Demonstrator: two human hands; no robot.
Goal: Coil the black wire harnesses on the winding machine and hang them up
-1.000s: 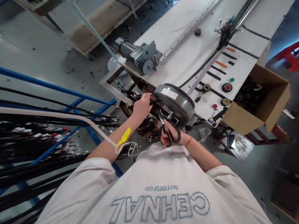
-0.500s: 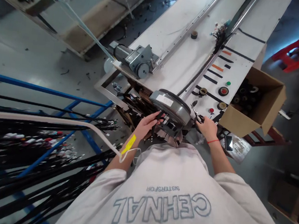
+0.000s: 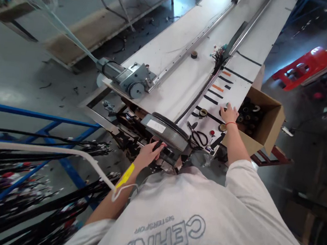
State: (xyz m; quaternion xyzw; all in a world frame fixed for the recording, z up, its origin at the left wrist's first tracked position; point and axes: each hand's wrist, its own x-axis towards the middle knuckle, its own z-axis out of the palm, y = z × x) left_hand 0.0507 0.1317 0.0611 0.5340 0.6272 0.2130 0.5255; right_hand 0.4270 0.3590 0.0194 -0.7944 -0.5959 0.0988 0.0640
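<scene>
My left hand (image 3: 147,154) is closed on a black taped cable end (image 3: 158,145), just below the grey round wheel housing (image 3: 168,132) at the bench end. My right hand (image 3: 229,115) reaches over the bench's right edge, its fingers curled around a roll of black tape (image 3: 221,112) that they mostly cover. Scissors (image 3: 199,137) with black handles lie on the bench between the housing and a red button (image 3: 212,132). Two more tape rolls, one (image 3: 203,112) left of my right hand and another (image 3: 223,127) below it, rest nearby.
A cardboard box (image 3: 272,124) of tape rolls stands right of the bench (image 3: 166,95). Black cables run along the bench's groove to a connector bundle (image 3: 219,54). A motor (image 3: 132,81) sits at the left corner. Blue racks (image 3: 36,112) with hanging cables stand left.
My right hand has let go of the scissors, which now lie on the bench, and has moved forward to the tape roll. My left hand stays at the housing. The view has shifted.
</scene>
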